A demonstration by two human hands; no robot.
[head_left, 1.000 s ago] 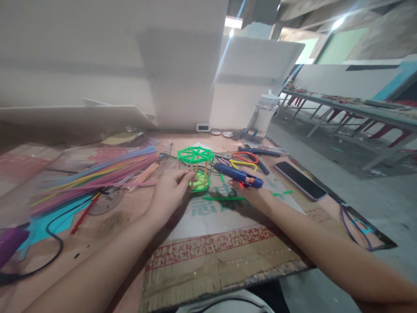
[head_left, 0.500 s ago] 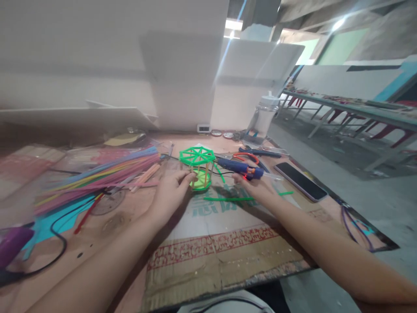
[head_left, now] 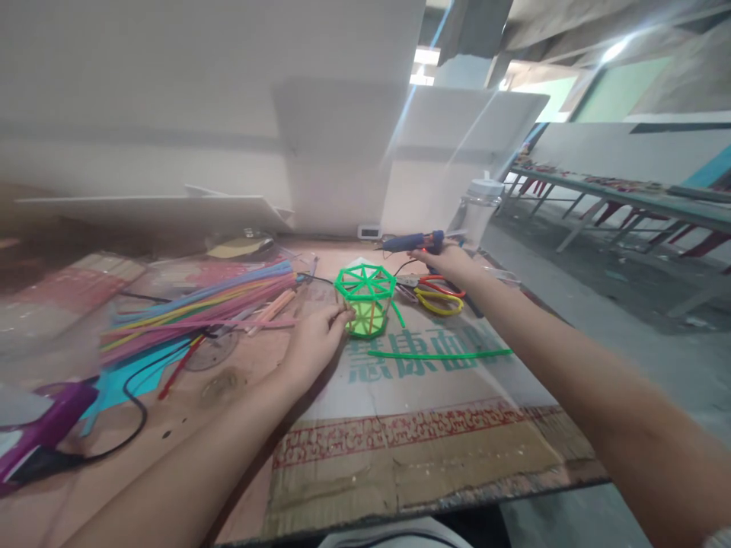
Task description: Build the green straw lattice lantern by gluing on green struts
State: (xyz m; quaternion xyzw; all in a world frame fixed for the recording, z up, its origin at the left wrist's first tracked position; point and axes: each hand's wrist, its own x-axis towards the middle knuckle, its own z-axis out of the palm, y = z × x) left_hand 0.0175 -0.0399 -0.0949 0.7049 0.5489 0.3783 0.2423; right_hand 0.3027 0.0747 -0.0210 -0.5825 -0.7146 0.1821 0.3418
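A small green frame (head_left: 365,281) with a spoked eight-sided top, thin wooden posts and a green base stands near the middle of the table. My left hand (head_left: 327,329) pinches a post at its left side. Farther back and to the right, my right hand (head_left: 448,260) is closed on a blue glue gun (head_left: 412,242), whose nozzle points left and whose small red light glows. A long green strip (head_left: 439,355) lies on the cardboard (head_left: 343,407), and a short green piece (head_left: 398,313) rests beside the frame.
Colored strips (head_left: 199,304) lie at left, with a purple glue gun (head_left: 57,418) and its cord nearer. Scissors with yellow handles (head_left: 439,302) and red-handled pliers (head_left: 437,285) lie under my right forearm. A clear bottle (head_left: 478,213) stands behind.
My right hand has lifted the blue glue gun back and away from the frame, uncovering the yellow-handled scissors. My left hand still holds the frame. The view has shifted slightly left.
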